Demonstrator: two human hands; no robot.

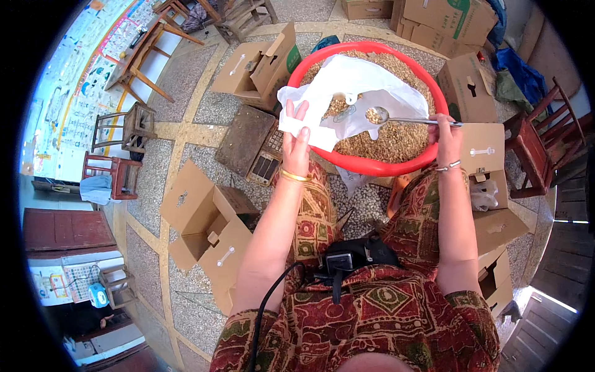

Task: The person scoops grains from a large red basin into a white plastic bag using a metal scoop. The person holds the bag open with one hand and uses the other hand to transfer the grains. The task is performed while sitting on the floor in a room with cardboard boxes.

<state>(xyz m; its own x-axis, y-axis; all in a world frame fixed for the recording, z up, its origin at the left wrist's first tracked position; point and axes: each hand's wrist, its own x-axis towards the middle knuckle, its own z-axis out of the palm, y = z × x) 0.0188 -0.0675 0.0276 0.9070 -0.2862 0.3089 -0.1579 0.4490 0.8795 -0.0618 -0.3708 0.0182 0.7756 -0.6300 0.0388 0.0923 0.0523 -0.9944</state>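
Observation:
In front of me stands a large red plastic tub (367, 166) heaped with small tan pieces (395, 146), like grain or chopped nuts. A thin white plastic bag (360, 69) lies spread over the heap, its mouth open, with some of the pieces visible inside. My left hand (296, 146) holds the bag's near left edge, the plastic crossing its fingers, thumb in front. With my right hand (447, 139) I grip the handle of a metal ladle (382, 115) at the tub's right rim. The ladle's bowl carries some pieces and is over the bag's opening.
A platform scale (246, 137) with a keypad sits left of the tub. Open cardboard boxes stand at left (200, 228), upper left (260, 65) and right (483, 149). Wooden chairs (541, 139) line both sides. A black waist pouch (367, 253) with a cable rests on my lap.

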